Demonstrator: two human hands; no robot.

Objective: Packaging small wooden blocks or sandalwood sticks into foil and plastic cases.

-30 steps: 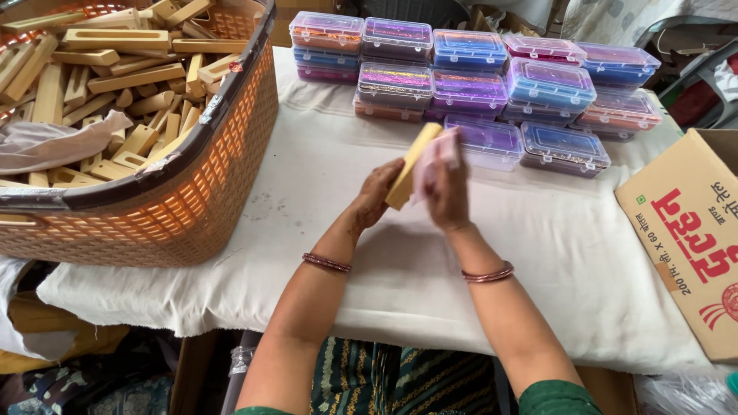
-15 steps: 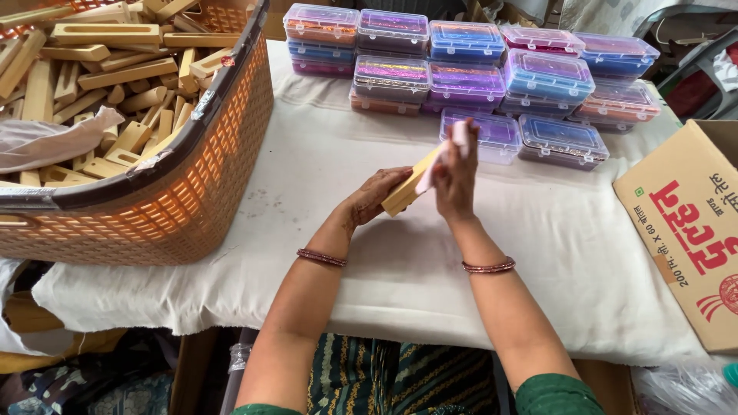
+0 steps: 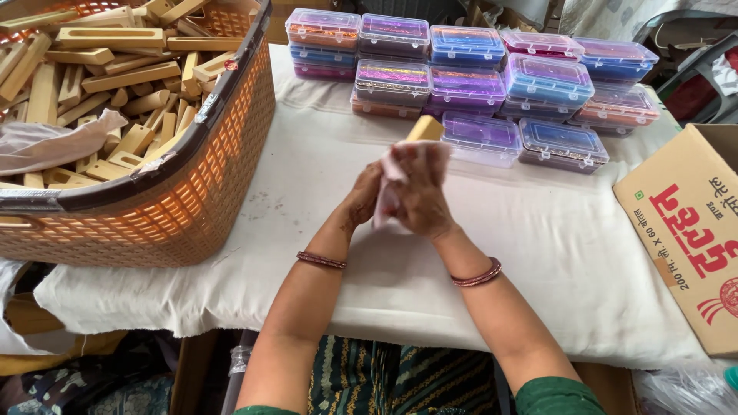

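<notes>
At your left the orange basket (image 3: 192, 192) brims with wooden pieces; centre, your left hand (image 3: 363, 201) grips a wooden block (image 3: 425, 127) while your right hand (image 3: 421, 206) closes a pale cloth (image 3: 400, 165) round it; seemingly mid-wipe; next, turn it firmly; lidded boxes (image 3: 477, 77) beyond.

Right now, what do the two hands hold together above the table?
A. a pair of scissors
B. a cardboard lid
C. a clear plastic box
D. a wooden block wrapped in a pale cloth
D: both hands clasp a pale cloth around a wooden block, whose end sticks out on top.
</notes>
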